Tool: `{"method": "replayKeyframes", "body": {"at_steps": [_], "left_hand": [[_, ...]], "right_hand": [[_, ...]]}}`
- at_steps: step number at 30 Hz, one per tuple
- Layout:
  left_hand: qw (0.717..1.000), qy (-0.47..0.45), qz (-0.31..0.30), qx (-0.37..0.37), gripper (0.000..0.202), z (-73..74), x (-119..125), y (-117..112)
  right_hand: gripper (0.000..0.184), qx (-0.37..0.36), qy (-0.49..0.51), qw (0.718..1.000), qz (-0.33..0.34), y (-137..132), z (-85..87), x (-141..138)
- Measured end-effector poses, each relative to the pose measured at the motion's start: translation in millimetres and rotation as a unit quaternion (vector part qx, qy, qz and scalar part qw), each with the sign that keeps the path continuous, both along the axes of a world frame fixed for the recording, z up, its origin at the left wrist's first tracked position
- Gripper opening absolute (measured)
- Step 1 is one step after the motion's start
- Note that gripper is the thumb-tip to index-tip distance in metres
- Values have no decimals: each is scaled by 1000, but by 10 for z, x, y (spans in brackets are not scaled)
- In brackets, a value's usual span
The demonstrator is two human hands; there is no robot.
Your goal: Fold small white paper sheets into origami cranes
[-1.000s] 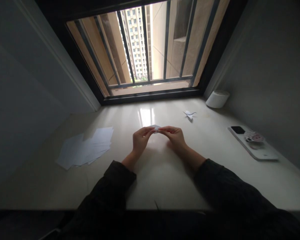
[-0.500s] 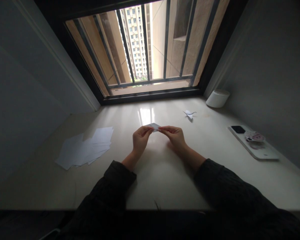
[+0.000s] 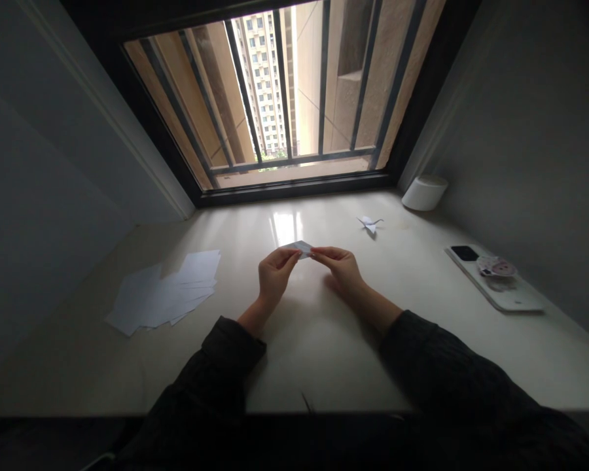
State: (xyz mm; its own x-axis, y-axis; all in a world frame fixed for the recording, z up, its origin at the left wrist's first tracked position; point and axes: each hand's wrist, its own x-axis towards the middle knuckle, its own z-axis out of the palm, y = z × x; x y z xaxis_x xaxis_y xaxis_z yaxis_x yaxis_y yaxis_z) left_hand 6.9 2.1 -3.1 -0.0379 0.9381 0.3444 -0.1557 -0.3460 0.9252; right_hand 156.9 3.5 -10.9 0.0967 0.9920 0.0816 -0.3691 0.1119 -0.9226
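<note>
A small folded piece of white paper is held up above the pale surface, in front of the window. My left hand pinches its left side between thumb and fingers. On the right side, my right hand grips it the same way, so both hands are closed on the one paper. Its lower edge is partly covered by my fingertips. Beyond my right hand, a folded paper crane rests on the surface.
Several loose white sheets lie overlapping at the left. A phone with a round pinkish grip on its back lies at the right. Near the window's right corner stands a white cylindrical object. The barred window closes off the back.
Both hands keep their pinch on the folded paper with hardly any movement. The whole view has shifted very slightly.
</note>
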Motion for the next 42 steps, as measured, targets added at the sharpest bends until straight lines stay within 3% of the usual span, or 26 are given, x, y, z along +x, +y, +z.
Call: {"method": "replayKeyframes", "body": {"at_steps": [24,34,42], "left_hand": [[1000,9,3,15,20,-1,-10,2],[1000,24,-12,0,20,22,-40,23],[999,-31,-31,-28,44,90,2,-20]], "right_hand": [[34,-3,33,999,-2,8,-7,-20],[39,0,0,1000,5,25,-22,5],[38,7,10,1000,12,1,-39,-39]]}}
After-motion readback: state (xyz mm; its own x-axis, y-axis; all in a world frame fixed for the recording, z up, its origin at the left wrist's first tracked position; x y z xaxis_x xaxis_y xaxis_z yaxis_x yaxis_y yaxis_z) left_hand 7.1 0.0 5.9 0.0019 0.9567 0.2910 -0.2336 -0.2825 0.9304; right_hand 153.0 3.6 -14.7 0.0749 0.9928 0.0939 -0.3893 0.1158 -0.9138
